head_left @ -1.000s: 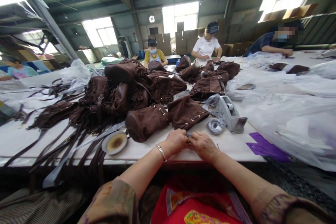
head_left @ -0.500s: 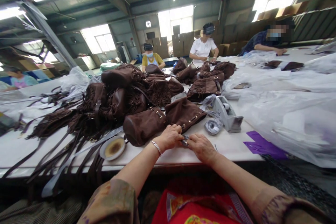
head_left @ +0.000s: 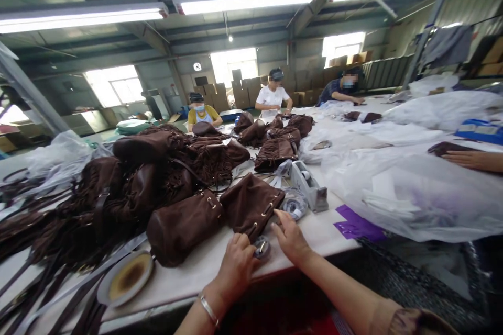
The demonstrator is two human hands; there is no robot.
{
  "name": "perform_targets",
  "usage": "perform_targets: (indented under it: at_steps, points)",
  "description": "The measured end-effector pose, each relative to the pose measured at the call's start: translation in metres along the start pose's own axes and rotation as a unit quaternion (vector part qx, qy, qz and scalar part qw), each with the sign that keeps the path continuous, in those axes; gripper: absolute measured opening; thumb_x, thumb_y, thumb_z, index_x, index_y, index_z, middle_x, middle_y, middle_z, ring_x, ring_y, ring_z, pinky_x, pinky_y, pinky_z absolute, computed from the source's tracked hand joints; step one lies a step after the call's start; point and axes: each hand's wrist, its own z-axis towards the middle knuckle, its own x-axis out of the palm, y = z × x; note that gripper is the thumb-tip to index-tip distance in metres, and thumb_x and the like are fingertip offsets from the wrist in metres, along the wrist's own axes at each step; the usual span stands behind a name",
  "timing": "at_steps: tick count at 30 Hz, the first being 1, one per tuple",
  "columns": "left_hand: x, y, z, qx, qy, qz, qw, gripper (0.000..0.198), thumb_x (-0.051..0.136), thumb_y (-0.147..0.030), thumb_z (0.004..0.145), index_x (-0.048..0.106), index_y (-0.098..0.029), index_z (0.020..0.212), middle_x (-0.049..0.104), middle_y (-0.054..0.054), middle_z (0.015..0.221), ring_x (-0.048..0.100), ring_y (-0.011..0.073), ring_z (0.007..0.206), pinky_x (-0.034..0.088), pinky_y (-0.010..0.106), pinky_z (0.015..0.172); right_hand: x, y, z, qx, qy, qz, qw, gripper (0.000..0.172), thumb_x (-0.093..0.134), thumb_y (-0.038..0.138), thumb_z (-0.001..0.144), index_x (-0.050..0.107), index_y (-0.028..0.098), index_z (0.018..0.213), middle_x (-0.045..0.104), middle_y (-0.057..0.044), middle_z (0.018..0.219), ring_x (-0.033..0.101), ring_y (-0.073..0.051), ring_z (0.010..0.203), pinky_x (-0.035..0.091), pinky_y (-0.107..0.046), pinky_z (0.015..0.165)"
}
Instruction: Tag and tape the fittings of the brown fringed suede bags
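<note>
My left hand (head_left: 238, 261), with a silver bangle at the wrist, is closed at the table edge on a small shiny clear-wrapped bundle (head_left: 262, 247); its contents are too small to make out. My right hand (head_left: 291, 238) holds nothing, thumb and fingers apart, its fingertips near the rim of a brown drawstring bag (head_left: 251, 200). Just beyond them lies a clear-wrapped coil (head_left: 294, 203). Left of that bag rests a second brown bag (head_left: 184, 227) on its side, with metal eyelets.
A tape dispenser (head_left: 308, 186) stands behind the coil. Fringed brown bags (head_left: 157, 167) are heaped left, near a stained dish (head_left: 129, 278). Plastic sheeting (head_left: 408, 193) and a purple piece (head_left: 357, 223) lie right. Another person's hand (head_left: 473, 159) reaches in; several co-workers sit opposite.
The view has swung right and tilted up. My right hand has let go of the small bundle and moved forward toward the coil; my left hand keeps the bundle. Another person's hand appears right.
</note>
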Motion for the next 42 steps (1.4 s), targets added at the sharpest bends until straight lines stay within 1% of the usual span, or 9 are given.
perform_targets:
  at_steps: [6, 13, 17, 20, 23, 27, 32, 36, 42]
  points:
    - [0.012, -0.02, -0.017, 0.013, -0.049, -0.004, 0.999, 0.01, 0.057, -0.019, 0.087, 0.061, -0.022, 0.079, 0.058, 0.007, 0.088, 0.05, 0.024, 0.088, 0.042, 0.041, 0.078, 0.02, 0.003, 0.035, 0.034, 0.101, 0.02, 0.994, 0.065, 0.058, 0.031, 0.089, 0.039, 0.016, 0.149, 0.05, -0.018, 0.143, 0.044, -0.032, 0.136, 0.036, -0.051, 0.113]
    - [0.034, -0.03, 0.008, 0.034, -0.134, 0.05, 0.989, 0.015, 0.063, -0.008, 0.08, 0.064, -0.021, 0.089, 0.058, 0.006, 0.097, 0.049, 0.027, 0.103, 0.042, 0.047, 0.093, 0.029, 0.011, 0.074, 0.02, 0.268, 0.068, 0.961, 0.066, 0.057, 0.035, 0.089, 0.039, 0.013, 0.15, 0.044, -0.017, 0.15, 0.039, -0.029, 0.14, 0.029, -0.046, 0.117]
    - [0.039, -0.027, 0.019, 0.008, -0.159, 0.031, 0.987, 0.011, 0.065, -0.012, 0.082, 0.064, -0.019, 0.091, 0.057, 0.008, 0.101, 0.05, 0.0276, 0.103, 0.044, 0.048, 0.093, 0.028, 0.006, 0.048, -0.019, 0.181, 0.033, 0.983, 0.063, 0.056, 0.028, 0.089, 0.042, 0.013, 0.148, 0.041, -0.017, 0.152, 0.036, -0.028, 0.142, 0.032, -0.046, 0.117]
    - [0.037, -0.023, 0.02, 0.019, -0.157, -0.003, 0.987, 0.006, 0.064, -0.013, 0.082, 0.062, -0.018, 0.085, 0.057, 0.009, 0.1, 0.051, 0.0273, 0.103, 0.046, 0.047, 0.091, 0.007, -0.007, 0.033, -0.068, 0.09, -0.004, 0.994, 0.054, 0.051, 0.022, 0.09, 0.048, 0.015, 0.144, 0.049, -0.016, 0.145, 0.043, -0.027, 0.137, 0.036, -0.047, 0.115]
    - [0.037, -0.018, 0.019, 0.022, -0.153, -0.037, 0.987, 0.01, 0.064, -0.008, 0.078, 0.061, -0.018, 0.081, 0.057, 0.009, 0.1, 0.051, 0.0279, 0.106, 0.046, 0.048, 0.092, -0.023, -0.031, 0.048, -0.06, 0.018, -0.065, 0.996, 0.041, 0.046, 0.017, 0.09, 0.061, 0.015, 0.128, 0.06, -0.016, 0.13, 0.054, -0.027, 0.124, 0.042, -0.048, 0.11]
    - [0.043, -0.011, 0.021, 0.011, -0.169, -0.058, 0.984, 0.011, 0.068, -0.011, 0.075, 0.059, -0.017, 0.077, 0.057, 0.008, 0.095, 0.052, 0.0275, 0.102, 0.046, 0.048, 0.089, -0.04, -0.058, 0.094, 0.0, 0.016, -0.153, 0.988, 0.032, 0.046, 0.015, 0.086, 0.069, 0.012, 0.108, 0.066, -0.017, 0.116, 0.061, -0.027, 0.111, 0.047, -0.044, 0.102]
    - [0.051, 0.002, 0.026, 0.033, -0.203, -0.052, 0.977, 0.018, 0.074, -0.024, 0.075, 0.058, -0.017, 0.072, 0.056, 0.006, 0.087, 0.053, 0.0251, 0.093, 0.047, 0.042, 0.081, -0.013, -0.061, 0.137, -0.045, 0.092, -0.188, 0.977, 0.028, 0.048, 0.016, 0.088, 0.07, 0.013, 0.105, 0.068, -0.013, 0.114, 0.061, -0.022, 0.11, 0.044, -0.034, 0.103]
    - [0.063, 0.013, 0.027, 0.055, -0.245, -0.034, 0.967, 0.029, 0.071, -0.04, 0.08, 0.057, -0.018, 0.067, 0.053, 0.005, 0.077, 0.053, 0.0212, 0.083, 0.045, 0.035, 0.069, 0.015, -0.059, 0.179, -0.027, 0.192, -0.287, 0.938, 0.029, 0.046, 0.016, 0.092, 0.07, 0.013, 0.107, 0.068, -0.012, 0.115, 0.06, -0.019, 0.11, 0.041, -0.026, 0.101]
    - [0.085, 0.021, 0.027, -0.023, -0.284, -0.085, 0.955, 0.018, 0.062, -0.021, 0.085, 0.055, -0.02, 0.068, 0.058, 0.003, 0.073, 0.057, 0.015, 0.07, 0.05, 0.026, 0.063, 0.059, -0.074, 0.238, -0.002, 0.257, -0.359, 0.898, 0.028, 0.045, 0.017, 0.094, 0.073, 0.015, 0.095, 0.069, -0.012, 0.103, 0.064, -0.019, 0.1, 0.043, -0.025, 0.09]
